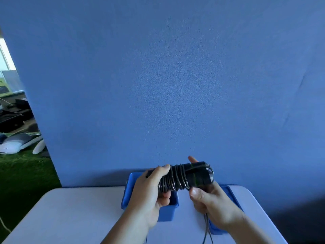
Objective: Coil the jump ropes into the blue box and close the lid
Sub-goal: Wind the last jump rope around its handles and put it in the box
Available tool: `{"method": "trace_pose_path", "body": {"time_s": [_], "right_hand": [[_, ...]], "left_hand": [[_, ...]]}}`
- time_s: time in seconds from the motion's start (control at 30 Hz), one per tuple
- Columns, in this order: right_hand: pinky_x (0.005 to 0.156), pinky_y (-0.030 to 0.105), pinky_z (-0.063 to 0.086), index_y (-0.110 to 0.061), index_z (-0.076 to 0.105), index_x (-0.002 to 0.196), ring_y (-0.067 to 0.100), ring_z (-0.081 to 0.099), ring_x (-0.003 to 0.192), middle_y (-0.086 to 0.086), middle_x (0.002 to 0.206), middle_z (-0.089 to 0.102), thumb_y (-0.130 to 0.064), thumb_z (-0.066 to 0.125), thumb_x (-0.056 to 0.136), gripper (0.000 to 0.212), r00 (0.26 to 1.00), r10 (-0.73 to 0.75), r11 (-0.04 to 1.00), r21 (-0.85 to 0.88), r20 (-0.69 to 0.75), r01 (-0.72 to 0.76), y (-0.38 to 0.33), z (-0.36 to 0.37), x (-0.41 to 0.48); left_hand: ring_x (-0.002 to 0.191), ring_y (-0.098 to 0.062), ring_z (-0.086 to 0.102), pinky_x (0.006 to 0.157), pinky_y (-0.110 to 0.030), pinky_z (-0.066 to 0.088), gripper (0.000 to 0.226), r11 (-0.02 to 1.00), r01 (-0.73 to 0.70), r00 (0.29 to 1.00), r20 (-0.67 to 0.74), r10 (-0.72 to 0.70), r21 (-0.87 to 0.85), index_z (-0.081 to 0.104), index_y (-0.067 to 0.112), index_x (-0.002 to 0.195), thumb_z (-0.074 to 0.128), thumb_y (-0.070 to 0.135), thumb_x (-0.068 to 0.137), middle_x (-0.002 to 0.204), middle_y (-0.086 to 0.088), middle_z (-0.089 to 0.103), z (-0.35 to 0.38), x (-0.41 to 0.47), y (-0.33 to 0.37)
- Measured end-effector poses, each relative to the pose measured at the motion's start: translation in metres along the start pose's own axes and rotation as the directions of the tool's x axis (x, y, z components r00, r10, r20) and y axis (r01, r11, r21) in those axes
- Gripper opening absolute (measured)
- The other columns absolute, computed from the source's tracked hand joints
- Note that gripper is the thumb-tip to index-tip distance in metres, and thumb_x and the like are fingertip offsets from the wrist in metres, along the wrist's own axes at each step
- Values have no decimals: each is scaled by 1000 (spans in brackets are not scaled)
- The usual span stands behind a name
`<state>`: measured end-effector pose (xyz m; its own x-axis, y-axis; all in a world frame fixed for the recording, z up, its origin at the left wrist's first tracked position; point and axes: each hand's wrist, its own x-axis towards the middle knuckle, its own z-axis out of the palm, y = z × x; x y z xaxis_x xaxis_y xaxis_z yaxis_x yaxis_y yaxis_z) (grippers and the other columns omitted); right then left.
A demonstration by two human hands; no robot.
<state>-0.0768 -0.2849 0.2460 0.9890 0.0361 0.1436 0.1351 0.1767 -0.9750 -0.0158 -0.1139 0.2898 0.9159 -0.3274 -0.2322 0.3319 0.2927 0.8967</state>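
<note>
A black jump rope (182,176) is wound in tight turns around its two black handles, which lie side by side. My left hand (149,194) grips the bundle's left end, thumb on top. My right hand (212,203) holds it from below at the right end, with loose black cord (207,229) trailing down from the palm toward the table's front edge. The bundle is held in the air above the open blue box (129,191), whose inside is mostly hidden by my left hand. A flat blue lid (230,192) lies on the table under my right hand.
The white table (73,217) holds the box and lid. A blue backdrop (167,85) stands right behind the table. At the far left lie green turf, white items and dark equipment (15,141).
</note>
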Motion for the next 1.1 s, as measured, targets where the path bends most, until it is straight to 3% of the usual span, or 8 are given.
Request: {"method": "trace_pose_path", "body": {"time_s": [0.23,0.37,0.47,0.57,0.7,0.83,0.97,1.1], "right_hand": [[49,22,17,-30,60,127,13,16,53,-4,63,29,-46,88,71,64,996,-39,999,31,80,36,2,-5,0],[48,21,17,3,47,107,12,16,53,-2,63,25,-44,89,71,73,999,-17,997,77,39,14,10,-4,-1],[47,20,16,-17,55,86,11,16,51,-4,60,25,-44,87,74,44,997,-53,995,83,63,47,12,-1,-2],[47,21,17,-22,55,81,11,15,50,-4,59,23,-45,82,78,37,995,-57,997,50,85,53,10,1,-3],[47,22,17,-25,54,77,12,16,52,-2,61,25,-51,82,77,38,998,-45,999,6,52,44,6,1,-4],[48,25,15,-19,46,69,14,16,53,1,61,24,-59,77,78,51,997,-1,994,-111,81,10,5,-1,-5],[49,25,32,-21,66,76,10,36,53,-10,60,48,-63,75,76,43,985,45,973,-230,165,-6,4,-6,-8],[53,21,46,-24,67,83,1,55,59,-14,64,63,-35,82,73,22,979,144,891,-449,144,-65,-6,-22,-6]], "left_hand": [[66,-18,63,57,-32,49,27,855,-261,958,228,173,449,70,28,95,70,45,75,75,0,67,-20,-5,24],[69,-6,57,68,-31,44,43,517,-511,859,434,273,686,60,32,98,72,64,71,81,7,65,-29,-7,34],[82,5,59,72,-20,45,66,119,-596,799,572,187,794,43,47,109,82,67,60,100,30,62,-23,-13,42],[101,1,60,92,-26,49,80,-47,-668,731,667,143,743,28,67,131,78,65,69,119,28,59,-16,-14,45],[99,-4,58,91,-28,49,73,-62,-704,697,704,136,708,14,81,136,64,62,85,112,16,53,-19,-9,35],[105,13,53,85,-5,39,74,68,-656,725,603,332,752,37,60,132,77,63,69,117,31,59,-23,-3,25],[95,9,57,77,-13,45,64,38,-660,716,613,334,751,43,50,110,78,65,59,102,32,63,-26,-5,21],[89,-3,57,71,-20,45,60,-5,-664,716,638,285,748,34,52,98,79,63,60,94,17,64,-27,-13,21]]}}
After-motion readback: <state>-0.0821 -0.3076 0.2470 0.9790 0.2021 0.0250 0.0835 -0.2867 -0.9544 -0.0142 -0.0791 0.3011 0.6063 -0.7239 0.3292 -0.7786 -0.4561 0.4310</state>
